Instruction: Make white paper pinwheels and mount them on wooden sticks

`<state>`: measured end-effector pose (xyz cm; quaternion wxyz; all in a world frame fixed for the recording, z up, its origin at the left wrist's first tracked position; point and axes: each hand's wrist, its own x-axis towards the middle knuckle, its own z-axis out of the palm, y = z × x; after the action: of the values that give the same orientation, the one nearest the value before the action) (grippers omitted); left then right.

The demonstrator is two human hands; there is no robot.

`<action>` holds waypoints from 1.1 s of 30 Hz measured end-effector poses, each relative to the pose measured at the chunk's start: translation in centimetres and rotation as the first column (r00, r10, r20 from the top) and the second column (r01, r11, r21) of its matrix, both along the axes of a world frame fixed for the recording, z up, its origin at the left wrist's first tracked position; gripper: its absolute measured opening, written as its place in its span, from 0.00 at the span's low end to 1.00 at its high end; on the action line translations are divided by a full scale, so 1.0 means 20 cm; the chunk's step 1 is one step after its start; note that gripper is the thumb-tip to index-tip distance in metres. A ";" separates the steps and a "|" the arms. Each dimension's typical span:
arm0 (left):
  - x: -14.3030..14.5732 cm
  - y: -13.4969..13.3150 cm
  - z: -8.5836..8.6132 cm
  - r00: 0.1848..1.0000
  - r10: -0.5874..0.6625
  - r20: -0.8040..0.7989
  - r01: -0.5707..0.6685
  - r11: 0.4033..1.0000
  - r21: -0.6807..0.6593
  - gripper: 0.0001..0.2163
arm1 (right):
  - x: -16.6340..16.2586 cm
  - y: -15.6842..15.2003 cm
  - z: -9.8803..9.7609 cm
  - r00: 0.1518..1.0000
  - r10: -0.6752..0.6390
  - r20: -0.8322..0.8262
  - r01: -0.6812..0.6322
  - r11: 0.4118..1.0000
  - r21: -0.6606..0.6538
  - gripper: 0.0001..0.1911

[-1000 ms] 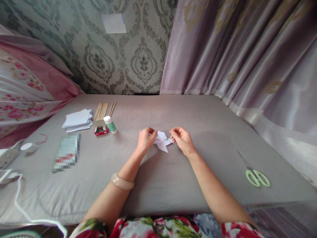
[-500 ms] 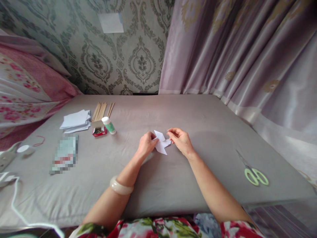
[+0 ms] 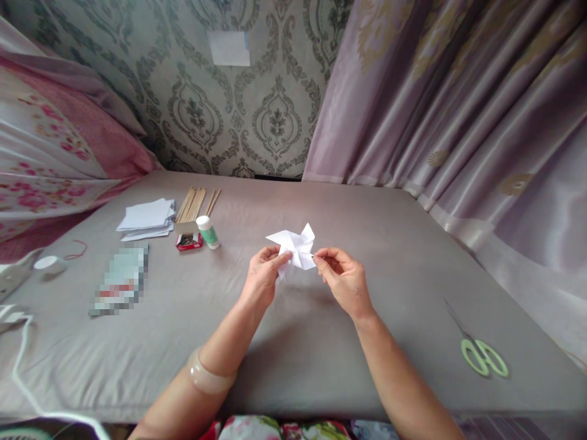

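Note:
A white folded paper pinwheel (image 3: 296, 249) is held up in front of me, its pointed blades spread around the centre. My left hand (image 3: 263, 275) pinches its left side, thumb on the front and fingers behind. At the pinwheel's right edge is my right hand (image 3: 343, 278), thumb and fingertips pressed together. Something small and dark, too small to make out, shows at those fingertips. Whether they also grip the paper, I cannot tell. Part of the lower left blade is hidden by the left hand.
On the grey-covered surface (image 3: 389, 366), at the back left, are stacked white paper (image 3: 147, 217), wooden sticks (image 3: 191, 205), a glue stick (image 3: 208, 233) and a small red box (image 3: 189, 242). A blurred packet (image 3: 120, 281) and white cable (image 3: 21, 360) lie left. Green-handled scissors (image 3: 483, 357) lie right.
Both hands have raised and turned the pinwheel, so its face now tilts toward me. My right fingertips remain by its right edge. The view has shifted slightly.

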<state>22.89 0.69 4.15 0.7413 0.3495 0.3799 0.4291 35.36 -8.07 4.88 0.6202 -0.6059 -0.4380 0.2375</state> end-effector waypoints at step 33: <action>0.00 -0.11 0.06 0.981 -0.175 0.081 0.162 0.975 0.149 0.15 | -0.03 0.00 -0.01 0.922 -0.146 0.360 0.137 0.989 0.051 0.08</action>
<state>22.96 -1.55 5.40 0.7655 0.4116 0.2821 0.4063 34.85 -8.08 4.61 0.5519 -0.6613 -0.5031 0.0708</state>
